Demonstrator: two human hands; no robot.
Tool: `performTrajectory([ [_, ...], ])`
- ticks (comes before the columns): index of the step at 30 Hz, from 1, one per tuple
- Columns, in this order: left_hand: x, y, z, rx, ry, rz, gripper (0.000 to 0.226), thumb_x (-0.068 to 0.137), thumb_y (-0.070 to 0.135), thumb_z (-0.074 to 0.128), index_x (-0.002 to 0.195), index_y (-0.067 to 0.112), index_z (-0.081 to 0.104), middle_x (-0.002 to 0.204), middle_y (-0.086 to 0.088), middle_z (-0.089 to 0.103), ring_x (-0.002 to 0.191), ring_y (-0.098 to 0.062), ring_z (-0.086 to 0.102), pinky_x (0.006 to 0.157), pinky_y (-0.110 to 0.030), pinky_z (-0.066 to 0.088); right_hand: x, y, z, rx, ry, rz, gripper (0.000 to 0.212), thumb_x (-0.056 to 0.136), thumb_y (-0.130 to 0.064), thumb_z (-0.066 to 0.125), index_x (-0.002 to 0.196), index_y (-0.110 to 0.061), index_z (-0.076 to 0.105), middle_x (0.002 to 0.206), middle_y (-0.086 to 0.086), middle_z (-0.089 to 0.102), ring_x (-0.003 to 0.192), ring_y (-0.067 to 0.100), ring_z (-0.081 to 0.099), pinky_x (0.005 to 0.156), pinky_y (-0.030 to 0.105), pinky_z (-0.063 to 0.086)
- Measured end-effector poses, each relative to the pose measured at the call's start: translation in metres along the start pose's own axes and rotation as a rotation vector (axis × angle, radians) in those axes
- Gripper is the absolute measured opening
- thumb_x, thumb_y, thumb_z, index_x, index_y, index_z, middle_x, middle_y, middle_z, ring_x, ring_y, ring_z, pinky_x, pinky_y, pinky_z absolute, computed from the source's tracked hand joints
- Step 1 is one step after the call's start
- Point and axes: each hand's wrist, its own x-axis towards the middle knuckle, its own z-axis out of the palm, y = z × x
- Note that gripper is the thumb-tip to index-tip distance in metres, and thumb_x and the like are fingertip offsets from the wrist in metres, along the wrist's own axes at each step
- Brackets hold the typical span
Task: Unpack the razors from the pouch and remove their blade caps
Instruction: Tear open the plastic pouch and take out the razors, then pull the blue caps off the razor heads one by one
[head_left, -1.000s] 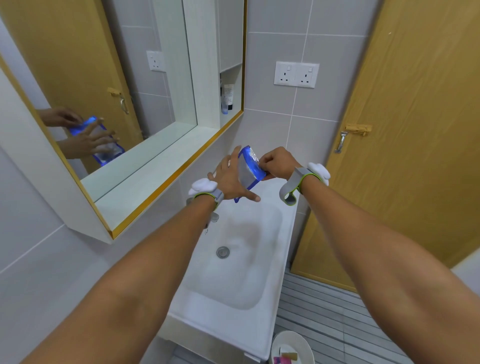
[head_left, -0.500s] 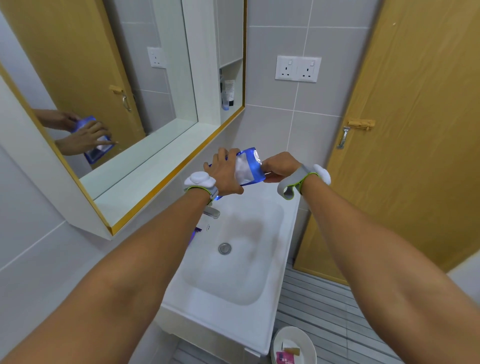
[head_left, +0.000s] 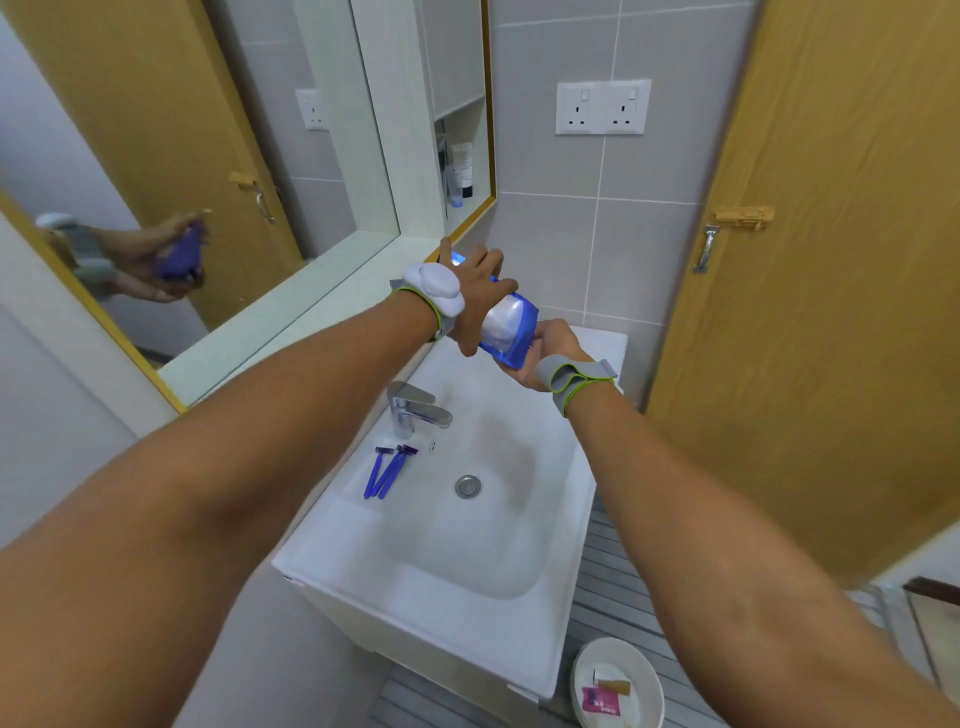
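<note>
My left fingers (head_left: 488, 262) are curled over the top end of the pouch (head_left: 511, 325) and squeeze it. My right fingers (head_left: 553, 335) are curled under the low end and hold it from below. So both hands have the pouch tight between them, up in the air over the back of the sink (head_left: 467, 551).

The pouch is blue with a see-through side, and it leans with one end up by my left hand (head_left: 475, 301) and the other end down in my right hand (head_left: 540, 358). I think the open end is under my left hand, but that hand hides it, so I can't be sure.

Two blue razors (head_left: 387, 470) lie side by side on the flat edge of the sink, near the tap (head_left: 415, 408). They are well apart from the pouch. They are too small here to tell if their caps are on.

To do this step well, I should hold the low end firm and use my left fingers to find the opening and pull it wide. Then I can tip the pouch gently over the flat edge, not over the drain (head_left: 467, 486), so nothing slides into the bowl. I should grab each razor by its handle, not its head.
</note>
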Motion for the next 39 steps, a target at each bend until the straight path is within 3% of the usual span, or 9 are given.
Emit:
performTrajectory([
  [3, 0.008, 0.003, -0.010, 0.086, -0.037, 0.051, 0.097, 0.047, 0.050, 0.076, 0.134, 0.030, 0.040, 0.127, -0.008, 0.035, 0.123, -0.030, 0.035, 0.102, -0.073, 0.023, 0.001, 0.006, 0.000, 0.096, -0.002, 0.001, 0.042, 0.094, -0.016, 0.037, 0.129, -0.008, 0.056, 0.129, 0.012, 0.061, 0.092, 0.033, 0.062, 0.052, 0.046, 0.056],
  [7, 0.011, 0.004, -0.020, 0.145, -0.055, 0.080, 0.096, 0.050, 0.050, 0.077, 0.136, 0.029, 0.040, 0.127, -0.009, 0.036, 0.124, -0.030, 0.035, 0.103, -0.073, 0.024, 0.000, 0.005, -0.001, 0.135, -0.022, -0.033, 0.027, 0.093, -0.015, 0.041, 0.109, -0.008, 0.060, 0.107, 0.014, 0.064, 0.084, 0.032, 0.062, 0.054, 0.045, 0.058],
  [11, 0.014, 0.002, -0.027, 0.169, -0.032, 0.091, 0.094, 0.050, 0.046, 0.079, 0.135, 0.028, 0.042, 0.126, -0.009, 0.037, 0.124, -0.029, 0.036, 0.103, -0.074, 0.022, 0.007, 0.001, -0.004, 0.169, -0.028, -0.034, 0.023, 0.090, -0.011, 0.044, 0.103, -0.005, 0.061, 0.106, 0.010, 0.063, 0.095, 0.029, 0.062, 0.089, 0.037, 0.054],
  [16, 0.016, -0.004, -0.036, 0.205, -0.027, 0.084, 0.095, 0.053, 0.044, 0.080, 0.137, 0.027, 0.041, 0.128, -0.010, 0.037, 0.126, -0.031, 0.034, 0.104, -0.073, 0.022, 0.007, -0.003, -0.009, 0.214, -0.133, -0.008, 0.023, 0.093, -0.007, 0.040, 0.090, 0.001, 0.061, 0.090, 0.014, 0.065, 0.080, 0.027, 0.063, 0.056, 0.033, 0.059],
  [22, 0.016, -0.013, -0.033, 0.138, -0.017, 0.037, 0.095, 0.053, 0.048, 0.079, 0.137, 0.028, 0.040, 0.128, -0.010, 0.037, 0.124, -0.031, 0.035, 0.104, -0.070, 0.028, 0.024, -0.003, -0.017, 0.243, -0.118, -0.001, 0.013, 0.093, -0.006, 0.042, 0.098, 0.001, 0.052, 0.094, 0.014, 0.057, 0.082, 0.026, 0.059, 0.067, 0.040, 0.057],
  [26, 0.006, -0.015, -0.020, -0.113, 0.011, -0.115, 0.096, 0.051, 0.045, 0.080, 0.137, 0.028, 0.039, 0.128, -0.009, 0.037, 0.123, -0.030, 0.035, 0.102, -0.061, 0.035, 0.034, -0.003, -0.022, 0.296, -0.122, 0.037, 0.007, 0.091, -0.004, 0.045, 0.090, 0.000, 0.051, 0.091, 0.014, 0.055, 0.083, 0.025, 0.057, 0.071, 0.042, 0.057],
  [29, -0.005, -0.008, 0.004, -0.337, 0.046, -0.201, 0.098, 0.050, 0.051, 0.079, 0.137, 0.030, 0.037, 0.123, -0.008, 0.039, 0.118, -0.030, 0.040, 0.094, -0.050, 0.044, 0.038, 0.000, -0.030, 0.252, -0.127, 0.023, 0.010, 0.089, -0.003, 0.048, 0.098, -0.001, 0.052, 0.091, 0.015, 0.056, 0.088, 0.026, 0.059, 0.072, 0.040, 0.060],
  [32, -0.017, 0.002, 0.027, -0.588, 0.046, -0.319, 0.097, 0.052, 0.055, 0.077, 0.136, 0.032, 0.035, 0.122, -0.008, 0.039, 0.115, -0.030, 0.043, 0.091, -0.044, 0.048, 0.043, 0.003, -0.033, 0.194, -0.112, 0.011, 0.009, 0.091, -0.005, 0.047, 0.090, 0.001, 0.054, 0.085, 0.014, 0.058, 0.081, 0.025, 0.060, 0.069, 0.038, 0.061],
  [39, -0.050, 0.037, 0.095, -0.976, -0.034, -0.584, 0.112, 0.048, 0.071, 0.074, 0.142, 0.035, 0.025, 0.133, -0.006, 0.040, 0.125, -0.029, 0.040, 0.103, -0.050, 0.039, 0.064, 0.036, -0.052, -0.130, -0.043, 0.018, 0.016, 0.094, -0.012, 0.049, 0.088, -0.002, 0.059, 0.084, 0.010, 0.065, 0.081, 0.021, 0.066, 0.061, 0.028, 0.061],
])
